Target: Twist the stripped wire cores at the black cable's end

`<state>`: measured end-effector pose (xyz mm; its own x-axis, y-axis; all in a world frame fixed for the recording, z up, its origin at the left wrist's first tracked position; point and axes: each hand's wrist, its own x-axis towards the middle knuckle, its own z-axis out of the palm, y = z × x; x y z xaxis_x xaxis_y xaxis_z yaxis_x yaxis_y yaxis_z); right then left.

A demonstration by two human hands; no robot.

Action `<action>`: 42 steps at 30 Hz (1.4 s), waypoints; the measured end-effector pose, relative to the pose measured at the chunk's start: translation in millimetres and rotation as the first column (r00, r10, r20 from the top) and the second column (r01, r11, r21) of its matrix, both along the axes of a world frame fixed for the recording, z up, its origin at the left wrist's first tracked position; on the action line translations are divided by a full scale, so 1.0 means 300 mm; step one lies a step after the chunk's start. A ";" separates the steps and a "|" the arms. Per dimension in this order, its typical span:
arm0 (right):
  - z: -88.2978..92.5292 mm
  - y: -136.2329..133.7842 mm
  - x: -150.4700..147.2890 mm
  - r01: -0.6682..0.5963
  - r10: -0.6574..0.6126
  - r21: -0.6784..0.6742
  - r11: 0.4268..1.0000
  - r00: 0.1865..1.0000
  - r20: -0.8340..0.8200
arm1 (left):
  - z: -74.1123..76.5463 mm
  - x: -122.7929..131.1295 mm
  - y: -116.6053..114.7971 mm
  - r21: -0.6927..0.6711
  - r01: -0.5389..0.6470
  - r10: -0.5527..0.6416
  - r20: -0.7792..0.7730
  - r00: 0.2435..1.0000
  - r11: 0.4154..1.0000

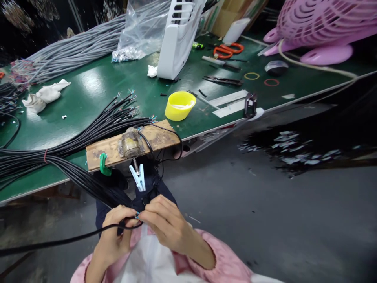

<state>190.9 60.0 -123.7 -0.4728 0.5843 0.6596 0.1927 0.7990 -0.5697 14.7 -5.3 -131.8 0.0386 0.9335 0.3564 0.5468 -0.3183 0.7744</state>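
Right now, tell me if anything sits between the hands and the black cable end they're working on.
Nothing visible does. The left hand and right hand both pinch the black cable at its stripped end, fingertips touching it. The clothespin hangs above them, apart from the fingers.

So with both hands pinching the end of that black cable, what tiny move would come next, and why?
Probably a small twist or pull by the right hand on the thin blue-tipped wire ends. The left hand pinches the black cable just behind its stripped tip, and the right fingertips meet there, so the fine wires look ready to be separated. That's a guess.
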 end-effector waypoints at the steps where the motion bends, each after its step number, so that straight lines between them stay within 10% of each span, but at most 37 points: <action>1: -0.004 -0.002 -0.005 0.011 -0.011 -0.003 1.000 1.000 -0.002 | -0.002 0.000 0.000 0.001 -0.001 0.001 -0.002 1.000 1.000; 9: -0.026 -0.045 -0.058 0.088 -0.132 -0.217 0.972 0.971 -0.198 | -0.007 0.029 0.028 0.141 0.014 -0.036 0.153 0.988 0.990; 17: -0.033 -0.069 -0.075 -0.146 -0.097 -0.630 0.763 0.937 -0.335 | 0.001 0.056 0.044 0.185 -0.013 -0.035 0.254 0.967 0.983; 20: -0.037 -0.052 -0.067 -0.301 -0.062 -0.758 0.579 0.910 -0.410 | 0.008 0.054 0.048 0.187 -0.013 -0.035 0.254 0.967 0.982; 23: -0.040 -0.016 -0.052 -0.525 0.057 -0.816 0.241 0.847 -0.528 | 0.014 0.043 0.049 0.179 0.026 -0.072 0.259 0.963 0.983; 25: -0.040 0.003 -0.046 -0.570 0.104 -0.805 0.167 0.822 -0.560 | 0.014 0.036 0.048 0.167 0.042 -0.085 0.258 0.963 0.985; 31: -0.028 -0.025 -0.064 -0.152 -0.069 -0.645 0.749 0.950 -0.303 | 0.004 0.046 0.051 0.186 0.000 -0.051 0.267 0.962 0.983; 35: -0.029 -0.045 -0.072 -0.120 -0.100 -0.602 0.790 0.943 -0.319 | 0.005 0.057 0.052 0.190 -0.037 -0.017 0.276 0.961 0.981; 37: -0.033 -0.037 -0.070 -0.218 -0.071 -0.698 0.682 0.930 -0.361 | 0.009 0.054 0.051 0.177 -0.026 -0.026 0.284 0.959 0.984; 42: -0.049 0.005 -0.064 -0.538 0.059 -0.828 0.158 0.842 -0.536 | 0.009 0.027 0.041 0.111 0.055 -0.083 0.261 0.962 0.992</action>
